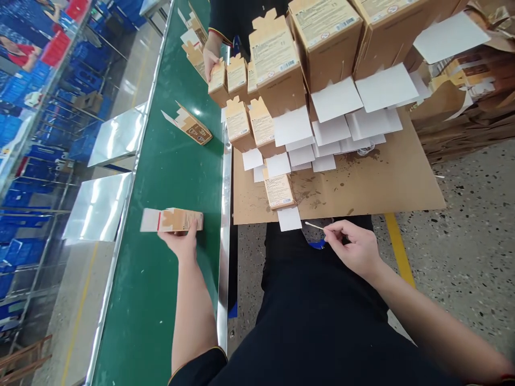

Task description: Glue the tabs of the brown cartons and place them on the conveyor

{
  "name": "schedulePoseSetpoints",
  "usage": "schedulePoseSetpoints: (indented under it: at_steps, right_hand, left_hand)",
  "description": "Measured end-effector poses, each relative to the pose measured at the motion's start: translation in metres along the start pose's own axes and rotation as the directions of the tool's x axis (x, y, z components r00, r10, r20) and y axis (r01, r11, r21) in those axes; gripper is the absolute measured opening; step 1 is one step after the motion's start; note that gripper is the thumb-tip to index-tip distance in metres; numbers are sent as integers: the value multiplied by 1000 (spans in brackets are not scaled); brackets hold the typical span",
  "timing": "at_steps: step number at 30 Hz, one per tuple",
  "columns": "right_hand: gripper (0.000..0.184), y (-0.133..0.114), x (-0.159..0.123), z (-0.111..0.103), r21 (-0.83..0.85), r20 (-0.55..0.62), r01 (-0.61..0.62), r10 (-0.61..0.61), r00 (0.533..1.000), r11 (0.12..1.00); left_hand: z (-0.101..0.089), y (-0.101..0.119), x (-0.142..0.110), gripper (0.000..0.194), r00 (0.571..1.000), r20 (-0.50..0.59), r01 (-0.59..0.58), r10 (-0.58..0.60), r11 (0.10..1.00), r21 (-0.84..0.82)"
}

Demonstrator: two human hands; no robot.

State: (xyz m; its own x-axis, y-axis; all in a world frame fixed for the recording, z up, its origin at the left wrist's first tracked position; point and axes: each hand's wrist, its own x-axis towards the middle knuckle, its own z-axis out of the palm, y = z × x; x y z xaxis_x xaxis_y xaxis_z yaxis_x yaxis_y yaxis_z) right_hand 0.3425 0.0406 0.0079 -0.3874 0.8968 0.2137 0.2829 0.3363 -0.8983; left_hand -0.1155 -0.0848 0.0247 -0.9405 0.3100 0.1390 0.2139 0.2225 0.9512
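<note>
My left hand (pixel 183 241) is closed around a small brown carton (pixel 183 219) over the green conveyor belt (pixel 153 300). The carton lies on its side, its white flap pointing left. Between the thumb and fingers of my right hand (pixel 352 245) is a thin cotton swab (pixel 314 225), its white tip toward the left. Just above the swab, a single open carton (pixel 278 190) rests near the edge of the cardboard sheet (pixel 374 187), with its white flap hanging toward me.
Tall stacked cartons (pixel 277 64) with white flaps stand on the cardboard sheet. Another person's hand (pixel 211 56) touches a carton at the far side. An open carton (pixel 193 126) lies farther along the belt. A metal rail (pixel 225 214) separates belt and sheet.
</note>
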Motion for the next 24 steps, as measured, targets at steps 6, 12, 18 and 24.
schedulePoseSetpoints:
  at_steps: [6,12,18,24]
  right_hand:
    - [16,12,5,-32,-99,-176,-50,32,984,994]
    - [10,32,57,-99,-321,-410,-166,21,912,932]
    - [9,30,145,-113,-557,-223,-302,211,952,774]
    - [14,31,181,-98,-702,-69,-233,261,963,673]
  left_hand:
    - [-17,-10,-24,98,969,-239,-26,65,986,163]
    - [66,13,-91,50,949,316,24,-26,1000,10]
    - [164,24,-114,63,721,682,31,-121,989,144]
    - [119,20,-131,47,709,703,-20,-57,995,100]
